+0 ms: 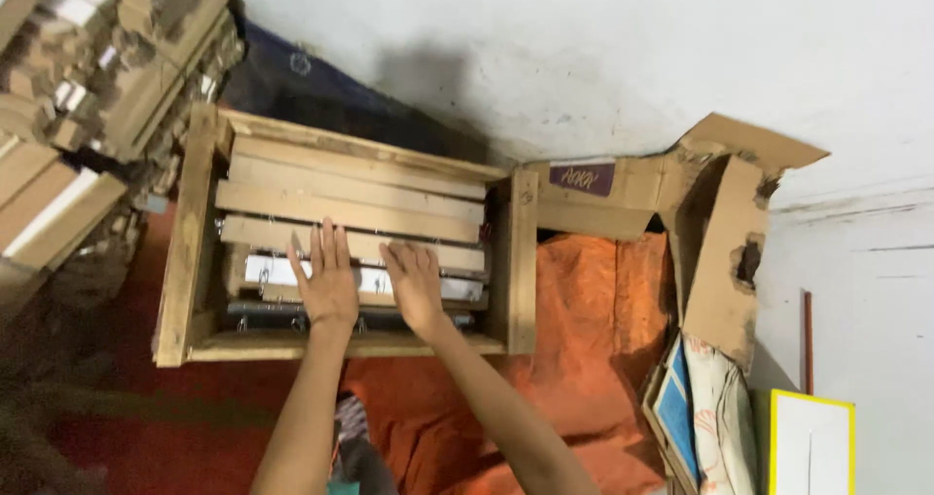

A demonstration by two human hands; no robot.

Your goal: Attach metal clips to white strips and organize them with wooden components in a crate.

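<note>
I'm pressing my left hand (pixel 326 279) and right hand (pixel 415 283) flat, fingers spread and gripping nothing, on the pale wooden slats (pixel 350 237). They're sitting inside the rough rectangular wooden frame (pixel 185 262), over the orange cloth (pixel 574 339).

Tight room inside the frame, open room on the cloth.

Your left hand (pixel 329 286) and right hand (pixel 415 286) lie flat on the slats (pixel 350 211) inside the wooden frame (pixel 185 262), whose rails hem you in left, right and near. The cardboard stack (pixel 88 77) crowds the left, the torn carton (pixel 725 242) the right; the orange cloth (pixel 584 320) between offers free passage.
</note>
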